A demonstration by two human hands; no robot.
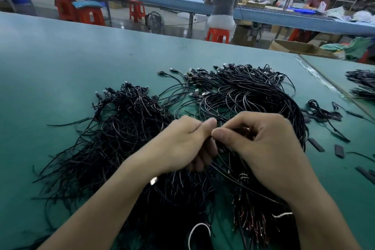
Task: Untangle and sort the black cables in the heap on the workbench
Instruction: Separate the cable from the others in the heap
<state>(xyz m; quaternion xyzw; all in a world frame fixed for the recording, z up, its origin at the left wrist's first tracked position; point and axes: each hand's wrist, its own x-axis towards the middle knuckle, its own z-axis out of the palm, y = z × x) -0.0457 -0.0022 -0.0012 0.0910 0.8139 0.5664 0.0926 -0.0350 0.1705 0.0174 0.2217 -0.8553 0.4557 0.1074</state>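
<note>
On the green workbench [60,71], through the head camera, I see the black cables [125,140] heaped across the middle and near part of the surface, loose ends fanning out to the left. The left hand [182,144] sits over the centre of the heap, its fingers curled under round a bunch of strands, thumb laid forward. The right hand [265,144] is just beside it, thumb and curled fingers pinching a few thin strands. The two thumb tips almost meet.

Farther off, to the right, lies a looped bundle of USB cables [243,91] with its plugs along the far side. Short black sleeve pieces [316,144] are scattered at right. A white tie [197,228] curls near the bottom edge. Another cable pile [361,85] sits on the neighbouring bench, far right. Beyond, I make out a seated person [222,0] on a red stool [217,34] facing a long blue table [182,3].
</note>
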